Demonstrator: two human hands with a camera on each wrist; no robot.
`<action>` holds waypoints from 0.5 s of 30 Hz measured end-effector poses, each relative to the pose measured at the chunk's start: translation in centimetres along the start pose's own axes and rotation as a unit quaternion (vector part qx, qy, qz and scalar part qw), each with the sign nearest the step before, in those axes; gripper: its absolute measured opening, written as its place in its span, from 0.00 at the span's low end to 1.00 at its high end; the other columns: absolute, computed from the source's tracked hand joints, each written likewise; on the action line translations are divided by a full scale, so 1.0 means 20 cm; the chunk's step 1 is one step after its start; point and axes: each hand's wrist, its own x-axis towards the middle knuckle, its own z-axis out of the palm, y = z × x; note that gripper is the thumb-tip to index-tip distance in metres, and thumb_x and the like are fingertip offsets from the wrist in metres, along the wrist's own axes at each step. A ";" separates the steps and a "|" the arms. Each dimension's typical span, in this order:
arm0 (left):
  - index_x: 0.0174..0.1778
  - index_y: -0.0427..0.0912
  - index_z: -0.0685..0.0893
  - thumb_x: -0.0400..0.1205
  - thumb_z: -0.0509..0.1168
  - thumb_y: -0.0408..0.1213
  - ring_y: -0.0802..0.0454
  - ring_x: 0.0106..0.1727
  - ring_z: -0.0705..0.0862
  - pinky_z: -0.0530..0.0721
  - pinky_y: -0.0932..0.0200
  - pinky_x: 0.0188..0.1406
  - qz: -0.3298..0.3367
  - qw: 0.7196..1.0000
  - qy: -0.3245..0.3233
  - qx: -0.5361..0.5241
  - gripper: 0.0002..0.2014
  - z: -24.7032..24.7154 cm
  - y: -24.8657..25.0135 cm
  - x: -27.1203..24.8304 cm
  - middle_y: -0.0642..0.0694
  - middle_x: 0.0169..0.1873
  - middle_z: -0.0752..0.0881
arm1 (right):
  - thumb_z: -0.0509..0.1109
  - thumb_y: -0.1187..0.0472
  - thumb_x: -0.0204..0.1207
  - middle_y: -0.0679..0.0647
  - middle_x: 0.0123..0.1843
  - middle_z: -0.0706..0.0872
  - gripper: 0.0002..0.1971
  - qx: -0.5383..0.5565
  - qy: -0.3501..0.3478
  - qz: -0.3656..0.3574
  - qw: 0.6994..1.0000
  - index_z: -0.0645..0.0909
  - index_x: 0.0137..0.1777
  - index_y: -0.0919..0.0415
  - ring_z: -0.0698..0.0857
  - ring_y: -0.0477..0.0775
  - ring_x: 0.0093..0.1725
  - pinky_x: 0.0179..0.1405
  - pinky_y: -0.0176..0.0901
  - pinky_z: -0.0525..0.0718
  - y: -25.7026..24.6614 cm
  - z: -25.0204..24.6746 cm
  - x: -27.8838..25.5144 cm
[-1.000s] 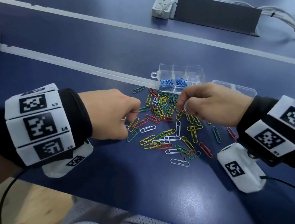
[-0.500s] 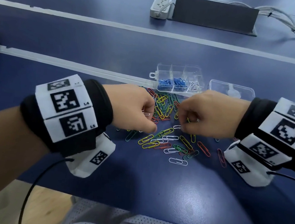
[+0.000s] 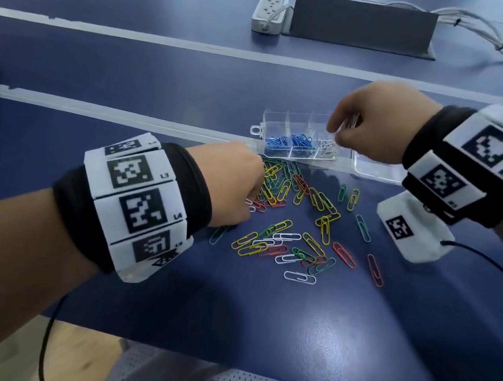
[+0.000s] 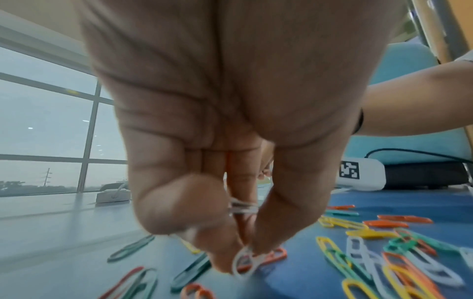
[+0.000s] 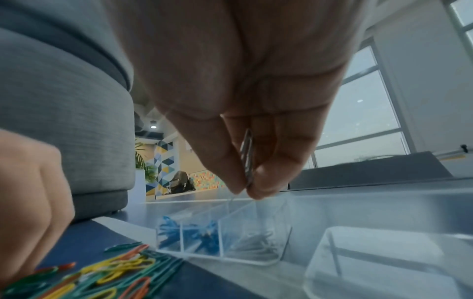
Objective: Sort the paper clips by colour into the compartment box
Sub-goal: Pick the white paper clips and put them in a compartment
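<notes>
A clear compartment box sits on the blue table; two cells hold blue clips, the right cell white clips. My right hand hovers over the white-clip cell, pinching several white clips upright. Loose clips of mixed colours lie spread in front of the box. My left hand is down at the pile's left edge, thumb and finger pinching a white clip; more white clips sit inside its curled fingers.
The box's clear lid lies open to the right, under my right wrist. A white power strip and a dark panel with cables stand at the far side. The table's near edge runs just in front of my lap.
My right hand has lifted from the pile and moved back to the box's white-clip cell with its clips. My left hand has shifted to the pile's left edge and pinched another white clip.
</notes>
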 end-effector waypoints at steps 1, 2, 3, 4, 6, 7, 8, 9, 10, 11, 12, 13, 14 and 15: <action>0.32 0.44 0.77 0.74 0.62 0.36 0.45 0.36 0.75 0.71 0.60 0.35 -0.002 1.000 0.008 -0.009 0.05 -0.01 0.00 0.00 0.49 0.25 0.74 | 0.66 0.65 0.72 0.53 0.40 0.84 0.11 -0.008 0.008 0.001 1.000 0.88 0.50 0.57 0.75 0.53 0.44 0.46 0.36 0.70 0.00 0.00 0.02; 0.33 0.43 0.78 0.74 0.61 0.36 0.45 0.37 0.75 0.72 0.60 0.36 -0.003 1.000 0.020 -0.020 0.05 -0.02 0.01 0.01 0.49 0.25 0.75 | 0.65 0.66 0.72 0.56 0.44 0.86 0.12 -0.013 0.011 0.002 1.000 0.88 0.49 0.57 0.76 0.53 0.44 0.47 0.37 0.71 -0.01 0.01 0.03; 0.35 0.41 0.80 0.75 0.61 0.36 0.44 0.39 0.77 0.75 0.59 0.37 -0.001 0.999 0.034 -0.031 0.05 -0.04 0.01 0.02 0.48 0.28 0.79 | 0.65 0.66 0.72 0.56 0.46 0.88 0.12 -0.015 0.009 0.003 1.000 0.88 0.49 0.57 0.76 0.54 0.44 0.48 0.38 0.73 -0.01 0.02 0.05; 0.39 0.40 0.83 0.76 0.60 0.36 0.43 0.41 0.80 0.78 0.58 0.40 0.003 0.998 0.047 -0.041 0.07 -0.06 0.02 0.04 0.46 0.33 0.84 | 0.66 0.67 0.71 0.56 0.47 0.88 0.12 -0.016 0.004 0.005 1.000 0.88 0.49 0.56 0.77 0.55 0.44 0.49 0.38 0.75 -0.01 0.03 0.06; 0.47 0.42 0.88 0.79 0.60 0.37 0.42 0.46 0.82 0.78 0.58 0.46 0.013 0.995 0.080 -0.060 0.11 -0.10 0.03 0.08 0.43 0.44 0.89 | 0.69 0.65 0.70 0.55 0.46 0.87 0.12 -0.020 -0.003 0.004 1.000 0.87 0.51 0.54 0.78 0.56 0.44 0.50 0.40 0.77 -0.01 0.04 0.08; 0.50 0.44 0.88 0.80 0.60 0.37 0.42 0.50 0.83 0.77 0.59 0.48 0.017 0.993 0.098 -0.068 0.11 -0.13 0.03 0.12 0.42 0.47 0.89 | 0.72 0.63 0.69 0.54 0.45 0.86 0.13 -0.019 -0.004 0.001 1.000 0.86 0.53 0.53 0.79 0.56 0.45 0.50 0.41 0.78 -0.01 0.05 0.08; 0.52 0.44 0.88 0.80 0.60 0.38 0.42 0.54 0.83 0.77 0.59 0.50 0.020 0.990 0.114 -0.076 0.12 -0.15 0.04 0.15 0.43 0.50 0.89 | 0.74 0.62 0.68 0.54 0.45 0.86 0.15 -0.014 -0.007 0.000 1.000 0.85 0.55 0.53 0.81 0.56 0.46 0.51 0.42 0.79 -0.01 0.04 0.08; 0.53 0.45 0.88 0.81 0.60 0.38 0.43 0.57 0.83 0.76 0.58 0.51 0.022 0.988 0.126 -0.081 0.12 -0.17 0.04 0.19 0.43 0.52 0.88 | 0.75 0.61 0.67 0.55 0.46 0.87 0.16 -0.006 -0.011 0.002 1.000 0.84 0.56 0.53 0.82 0.57 0.47 0.52 0.43 0.79 -0.01 0.04 0.08; 0.54 0.45 0.87 0.81 0.60 0.38 0.43 0.58 0.83 0.75 0.58 0.51 0.022 0.987 0.134 -0.085 0.12 -0.19 0.05 0.23 0.43 0.54 0.88 | 0.75 0.61 0.68 0.55 0.48 0.88 0.17 0.002 -0.012 0.005 1.000 0.83 0.57 0.52 0.83 0.57 0.48 0.52 0.44 0.80 0.00 0.03 0.07; 0.56 0.44 0.87 0.82 0.60 0.38 0.44 0.59 0.82 0.73 0.59 0.50 0.021 0.986 0.142 -0.085 0.12 -0.21 0.05 0.28 0.44 0.55 0.87 | 0.74 0.62 0.69 0.55 0.49 0.88 0.16 0.008 -0.010 0.008 1.000 0.83 0.57 0.52 0.82 0.57 0.48 0.50 0.43 0.79 0.01 0.02 0.06; 0.57 0.43 0.86 0.82 0.61 0.38 0.43 0.60 0.82 0.72 0.58 0.49 0.021 0.985 0.150 -0.082 0.12 -0.23 0.07 0.32 0.43 0.56 0.87 | 0.72 0.64 0.70 0.55 0.49 0.88 0.15 0.012 -0.006 0.010 1.000 0.83 0.57 0.52 0.81 0.56 0.47 0.49 0.41 0.77 0.01 0.02 0.06; 0.58 0.42 0.86 0.83 0.61 0.37 0.43 0.61 0.82 0.72 0.57 0.49 0.024 0.985 0.156 -0.074 0.12 -0.24 0.08 0.36 0.42 0.57 0.86 | 0.68 0.66 0.71 0.55 0.49 0.88 0.15 0.014 0.000 0.011 1.000 0.83 0.56 0.51 0.79 0.55 0.46 0.48 0.40 0.76 0.03 0.01 0.06; 0.59 0.41 0.85 0.83 0.61 0.36 0.42 0.61 0.82 0.73 0.56 0.49 0.027 0.985 0.160 -0.063 0.12 -0.25 0.10 0.40 0.41 0.57 0.86 | 0.66 0.68 0.71 0.55 0.48 0.87 0.15 0.015 0.006 0.014 1.000 0.84 0.54 0.51 0.78 0.55 0.46 0.48 0.41 0.75 0.04 0.00 0.05; 0.59 0.40 0.85 0.83 0.61 0.35 0.42 0.61 0.82 0.74 0.56 0.50 0.031 0.986 0.158 -0.050 0.12 -0.25 0.12 0.42 0.41 0.58 0.86 | 0.64 0.69 0.71 0.55 0.48 0.86 0.16 0.017 0.012 0.019 1.000 0.83 0.53 0.50 0.77 0.55 0.46 0.47 0.41 0.74 0.05 0.00 0.04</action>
